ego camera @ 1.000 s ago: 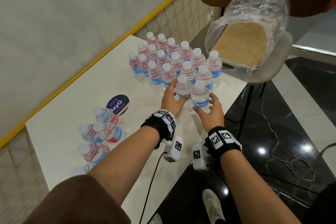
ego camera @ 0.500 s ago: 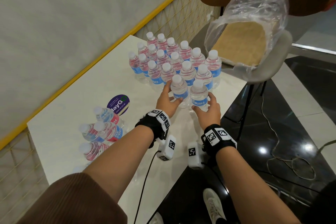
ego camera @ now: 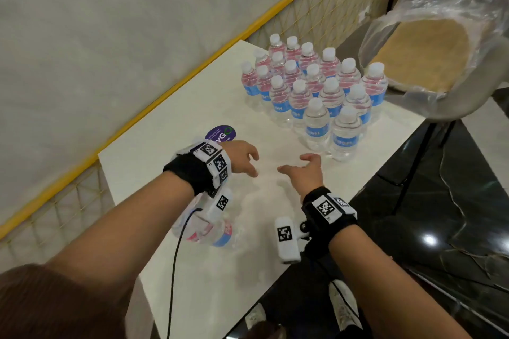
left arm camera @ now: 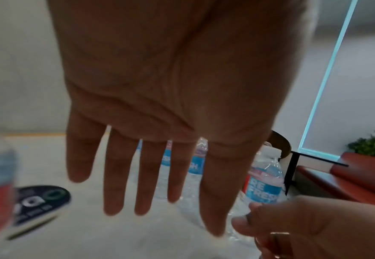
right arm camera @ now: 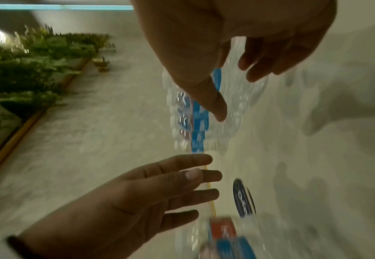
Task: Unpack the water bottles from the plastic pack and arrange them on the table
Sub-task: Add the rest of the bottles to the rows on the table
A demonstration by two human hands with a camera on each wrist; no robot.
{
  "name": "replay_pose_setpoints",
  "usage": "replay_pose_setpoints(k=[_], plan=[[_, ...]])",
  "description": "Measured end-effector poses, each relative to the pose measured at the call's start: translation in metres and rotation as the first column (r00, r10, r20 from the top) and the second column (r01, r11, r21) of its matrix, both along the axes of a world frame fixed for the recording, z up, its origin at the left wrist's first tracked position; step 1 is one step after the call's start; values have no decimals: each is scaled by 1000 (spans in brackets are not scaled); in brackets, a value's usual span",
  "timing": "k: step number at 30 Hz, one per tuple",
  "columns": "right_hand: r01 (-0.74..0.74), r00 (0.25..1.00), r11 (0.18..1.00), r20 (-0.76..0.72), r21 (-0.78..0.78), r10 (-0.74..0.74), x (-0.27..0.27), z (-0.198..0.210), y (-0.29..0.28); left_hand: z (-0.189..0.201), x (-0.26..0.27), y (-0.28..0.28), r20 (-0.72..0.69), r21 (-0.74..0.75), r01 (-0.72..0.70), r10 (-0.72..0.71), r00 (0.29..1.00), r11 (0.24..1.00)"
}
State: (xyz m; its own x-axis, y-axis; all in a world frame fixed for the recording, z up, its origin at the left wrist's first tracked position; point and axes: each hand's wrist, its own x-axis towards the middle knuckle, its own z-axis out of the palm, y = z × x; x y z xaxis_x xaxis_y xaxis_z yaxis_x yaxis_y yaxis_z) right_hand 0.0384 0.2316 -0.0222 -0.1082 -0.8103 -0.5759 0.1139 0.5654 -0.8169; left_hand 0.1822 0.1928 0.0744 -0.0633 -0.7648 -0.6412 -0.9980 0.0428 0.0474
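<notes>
Both hands are empty. The left hand [ego camera: 242, 155] hangs over the table [ego camera: 165, 162] with its fingers [left arm camera: 120, 175] straight and spread wide, as the left wrist view shows. The right hand [ego camera: 304, 170] is just beside it at centre frame, fingers loosely extended, holding nothing.

The standing bottles [ego camera: 316, 85] form a tight block in the upper right of the head view, caps up, shoulders touching or nearly so. The two nearest bottles [ego camera: 330, 129] stand at the front of that block, close to the table's right edge. More bottles lying on their sides [ego camera: 217, 234] show at lower left, partly hidden under the left forearm; their count cannot be told. The plastic wrap [ego camera: 440, 22], with a cardboard sheet inside and no bottle visible in it, sits on a chair [ego camera: 468, 99] at upper right.

Judgement on handling: the bottles look full, so moderately heavy for their size. The walls are thin, ribbed and likely to dent under a hard squeeze; the plastic is smooth. The label band at mid-body is the sound place to take hold, or the neck under the cap. Lying bottles will roll if nudged.

Surface: white, smooth, level, with a round purple sticker [ego camera: 220, 133] near the left hand. A yellow rail and mesh run along the far side. The floor below at right is dark and glossy, with a cable on it.
</notes>
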Motion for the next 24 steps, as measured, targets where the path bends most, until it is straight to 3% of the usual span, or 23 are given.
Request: replay_pose_setpoints(k=[2,5,8,10,14,16,20,22,24], plan=[[-206,972,975,135,88,193,21,4,13,6,19,11,61,-21,-1,2,998,1000],[-510,841,830,333,228,425,47,2,31,11,45,23,83,-146,-24,36,996,989],[-608,785,730,376,313,492,60,-3,47,13,64,31,36,-267,-75,88,996,961],[-676,735,647,378,352,563,57,0,61,14,69,36,14,-247,-112,120,993,962],[-776,544,558,760,295,356,59,-6,89,10,70,42,29,-244,-122,133,991,962],[-777,483,568,836,272,261,67,-9,93,9,69,43,17,-266,-149,159,987,952],[-666,511,658,857,350,62,80,-9,91,9,72,43,48,-296,-168,191,980,940],[-623,500,717,864,314,56,84,-9,88,9,72,42,78,-301,-159,190,979,940],[-602,533,710,846,366,15,90,-10,87,11,72,42,81,-290,-173,204,976,941]])
